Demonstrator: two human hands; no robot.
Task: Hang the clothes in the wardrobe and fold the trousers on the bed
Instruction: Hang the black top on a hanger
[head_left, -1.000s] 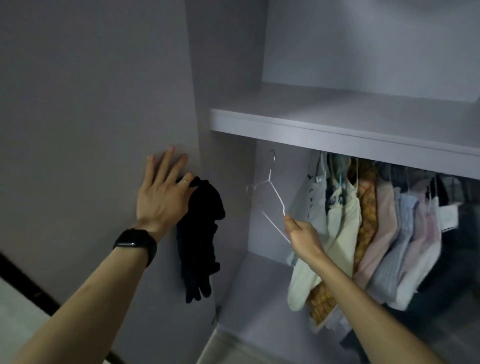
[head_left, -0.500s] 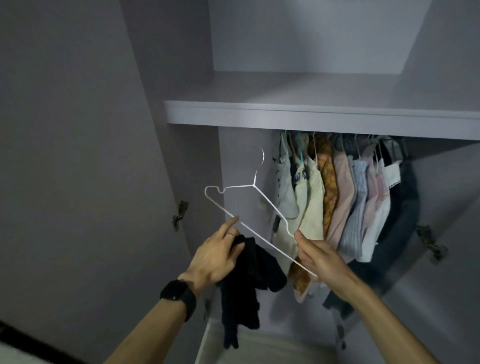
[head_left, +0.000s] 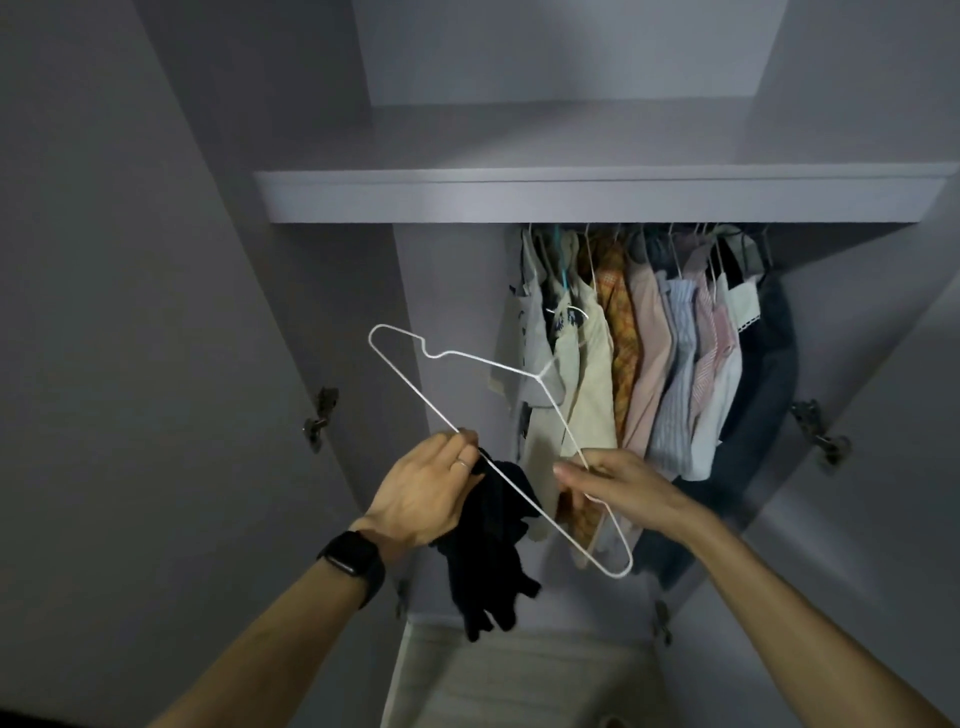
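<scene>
Two hands share one thin wire hanger (head_left: 541, 379) in front of the open wardrobe. The weak spot is the left hand (head_left: 426, 493), which has two jobs at once: its fingers are curled round a bunched black garment (head_left: 493, 551) that dangles below the wrist, while its fingertips also pinch the hanger's long bar. Loosening that grip to feed the cloth onto the wire could, I judge, let the garment slide free and drop to the floor, or leave it hung lopsided. The springy wire could also twist out of line. The right hand (head_left: 618, 486) is closed in a pinch on the sloping arm near the hanger's lower corner and holds nothing else. Farther in, the hanger's hook lies close before a packed row of hanging clothes (head_left: 654, 374) and could snag one. The rail is hidden under the shelf (head_left: 571, 197).
</scene>
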